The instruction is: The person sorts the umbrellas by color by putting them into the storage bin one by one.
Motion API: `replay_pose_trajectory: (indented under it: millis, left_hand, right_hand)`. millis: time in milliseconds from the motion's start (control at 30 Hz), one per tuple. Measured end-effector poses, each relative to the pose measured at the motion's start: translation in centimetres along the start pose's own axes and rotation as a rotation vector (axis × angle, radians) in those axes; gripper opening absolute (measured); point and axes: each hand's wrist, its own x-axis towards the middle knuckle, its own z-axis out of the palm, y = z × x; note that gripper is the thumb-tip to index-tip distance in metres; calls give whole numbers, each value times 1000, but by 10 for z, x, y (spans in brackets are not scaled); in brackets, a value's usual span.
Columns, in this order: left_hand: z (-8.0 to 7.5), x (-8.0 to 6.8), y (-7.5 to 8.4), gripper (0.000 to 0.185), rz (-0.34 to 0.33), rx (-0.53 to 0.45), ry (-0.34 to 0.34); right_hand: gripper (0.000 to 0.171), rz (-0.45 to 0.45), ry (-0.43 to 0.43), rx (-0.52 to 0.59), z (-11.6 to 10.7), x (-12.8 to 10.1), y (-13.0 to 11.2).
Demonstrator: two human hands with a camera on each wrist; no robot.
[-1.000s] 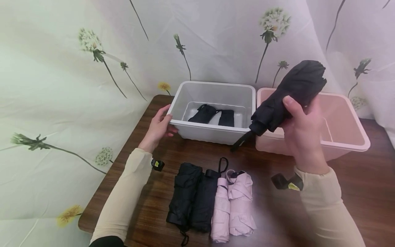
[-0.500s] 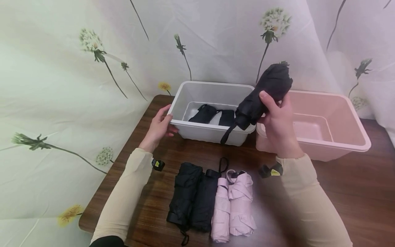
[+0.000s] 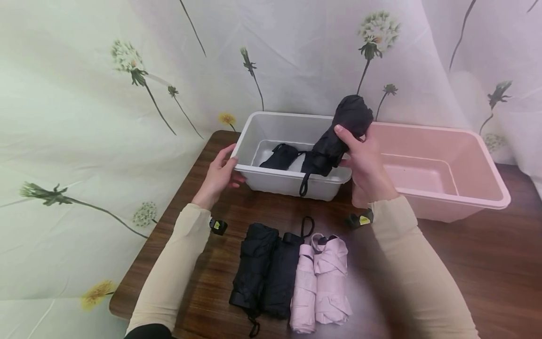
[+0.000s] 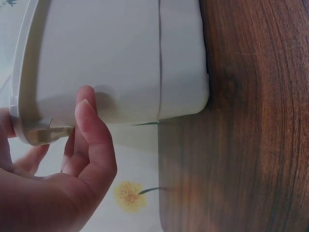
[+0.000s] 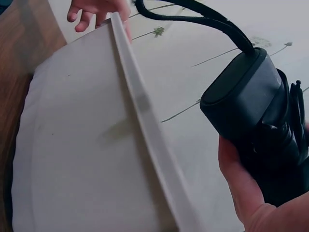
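Note:
My right hand (image 3: pixel 367 162) grips a folded black umbrella (image 3: pixel 345 125), tilted over the right part of the white plastic bin (image 3: pixel 275 171). The umbrella's handle end points down and toward me, and its wrist loop hangs over the bin's front rim. In the right wrist view the flat handle end (image 5: pixel 241 92) shows beside the rim. With thumb and fingers, my left hand (image 3: pixel 217 176) holds the bin's left rim; its curled fingers (image 4: pixel 99 140) lie against the outer wall in the left wrist view. Inside the bin are black folded umbrellas (image 3: pixel 280 157), partly hidden by the front wall and the held umbrella.
A pink bin (image 3: pixel 457 198) stands right beside the white one. On the brown wooden table (image 3: pixel 203 282), nearer me, lie two black folded umbrellas (image 3: pixel 255 263) and two pink ones (image 3: pixel 331 282), side by side. A flower-print cloth (image 3: pixel 169 61) hangs behind.
My right hand has carried the black umbrella leftward and a little down, from over the pink bin to over the white bin. The left hand has stayed on the rim.

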Motion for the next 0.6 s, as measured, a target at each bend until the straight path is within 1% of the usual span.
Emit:
replay_pose_trajectory:
  millis: [100, 200, 267, 467, 600]
  left_hand:
    - [1, -4, 5, 46, -2, -1, 2]
    - [2, -5, 6, 45, -7, -7, 4]
    - [2, -5, 6, 45, -8, -10, 6]
    - [1, -4, 5, 46, -9, 5, 9]
    - [1, -5, 5, 45, -11, 6, 8]
  right_hand:
    - [69, 23, 5, -49, 2, 5, 4]
    - [73, 38, 7, -64, 4, 9, 7]
    - [76, 48, 5, -73, 5, 11, 9]
    - [84, 72, -30, -152, 6, 15, 11]
    - [84, 84, -20, -159, 7, 17, 13]
